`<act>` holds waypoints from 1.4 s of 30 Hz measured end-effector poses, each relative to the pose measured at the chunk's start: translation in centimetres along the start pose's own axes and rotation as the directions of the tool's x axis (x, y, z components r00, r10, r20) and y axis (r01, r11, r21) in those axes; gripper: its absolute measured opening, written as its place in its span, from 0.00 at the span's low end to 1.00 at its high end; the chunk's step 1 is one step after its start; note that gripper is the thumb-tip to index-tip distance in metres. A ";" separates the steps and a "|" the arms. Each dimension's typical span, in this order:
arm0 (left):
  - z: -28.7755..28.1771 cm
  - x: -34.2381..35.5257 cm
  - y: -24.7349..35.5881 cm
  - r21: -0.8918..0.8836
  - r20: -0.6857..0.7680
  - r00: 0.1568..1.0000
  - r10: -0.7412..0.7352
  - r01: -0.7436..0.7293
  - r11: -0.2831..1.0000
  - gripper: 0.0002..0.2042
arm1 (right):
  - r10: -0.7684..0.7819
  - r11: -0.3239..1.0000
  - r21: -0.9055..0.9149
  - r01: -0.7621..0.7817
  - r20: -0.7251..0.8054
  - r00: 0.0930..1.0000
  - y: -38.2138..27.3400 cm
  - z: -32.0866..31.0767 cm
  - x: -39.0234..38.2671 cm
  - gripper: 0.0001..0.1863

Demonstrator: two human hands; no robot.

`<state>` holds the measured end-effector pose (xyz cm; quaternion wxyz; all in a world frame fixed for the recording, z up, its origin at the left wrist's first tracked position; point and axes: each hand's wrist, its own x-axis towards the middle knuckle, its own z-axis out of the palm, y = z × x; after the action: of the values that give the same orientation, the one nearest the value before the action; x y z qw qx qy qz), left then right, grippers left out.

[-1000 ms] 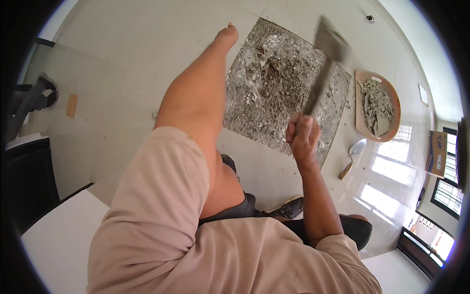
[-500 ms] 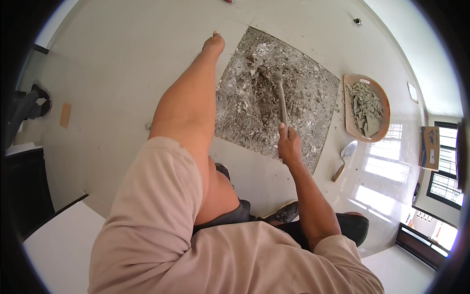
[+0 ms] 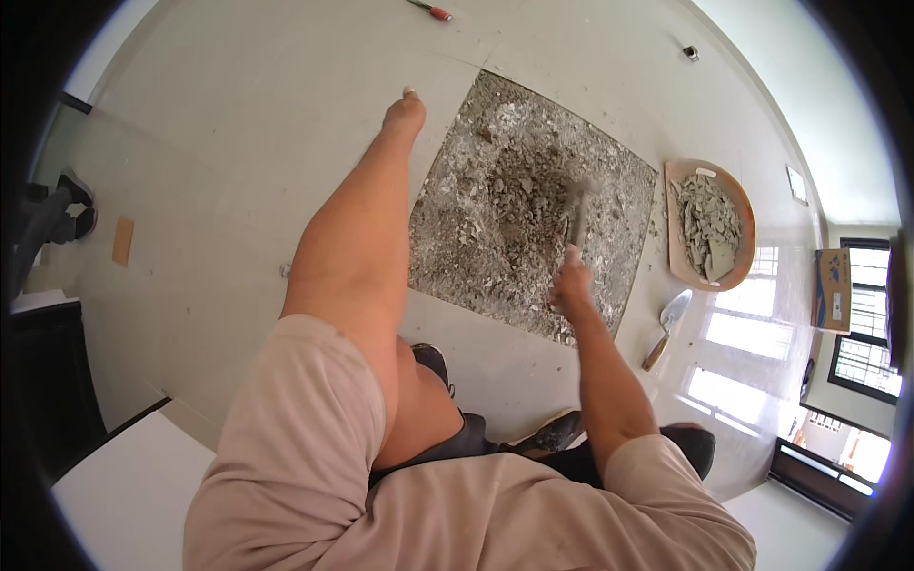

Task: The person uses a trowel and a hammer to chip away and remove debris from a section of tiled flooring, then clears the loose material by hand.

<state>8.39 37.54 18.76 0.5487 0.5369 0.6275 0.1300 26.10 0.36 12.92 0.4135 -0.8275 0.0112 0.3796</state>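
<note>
My right hand is wrapped round the handle of a hammer. The hammer's head is smeared by motion and sits over the right part of a square patch of broken-up mortar in the floor. Loose grey rubble is heaped in the middle of that patch. Off the patch's upper left edge, my left hand is at the tiled floor, arm stretched out. Its thumb tip shows, but the other fingers are hidden, and I see no tool in it.
An orange-brown tub of grey broken pieces stands right of the patch. Below it lies a trowel. A red-handled tool lies at the far edge. A cardboard box is farther right. Another person's shoe shows at left.
The hammer has shifted right and away from the rubble heap's middle, its head now blurred. The view has tilted slightly, bringing more of the red-handled tool into sight. My left hand stays beside the patch.
</note>
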 end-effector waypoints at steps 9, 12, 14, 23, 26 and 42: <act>2.3 0.7 0.4 0.030 -0.010 0.998 0.057 -0.057 0.998 0.39 | -0.322 0.896 -0.289 0.338 0.104 0.941 -4.5 0.9 -7.5 0.27; 3.6 -0.5 0.5 0.125 -0.043 0.997 0.064 -0.058 0.990 0.37 | -0.768 0.610 -0.099 0.786 0.169 0.618 -8.7 2.3 -8.5 0.25; 2.6 -0.3 0.0 0.089 -0.064 0.997 0.046 -0.041 0.995 0.35 | -0.890 0.442 0.081 0.894 0.163 0.425 -10.3 4.1 -9.2 0.24; 1.5 -0.8 -1.7 0.149 -0.065 0.996 0.065 -0.054 0.987 0.36 | -0.326 0.502 -0.721 0.477 0.353 0.877 -3.6 2.5 2.6 0.38; -0.7 0.5 -0.8 0.081 -0.120 0.992 0.037 -0.027 0.996 0.37 | -0.354 0.259 -0.824 0.503 0.404 0.844 -7.9 0.6 -1.0 0.35; 6.3 -1.0 2.5 0.128 0.033 0.996 0.085 -0.089 0.988 0.37 | -0.604 0.590 -0.536 0.603 0.202 0.771 1.1 1.8 3.8 0.39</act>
<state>14.70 35.03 18.86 0.5150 0.5999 0.6031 0.1056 27.31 2.04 9.07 0.2484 -0.8662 -0.3839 0.2015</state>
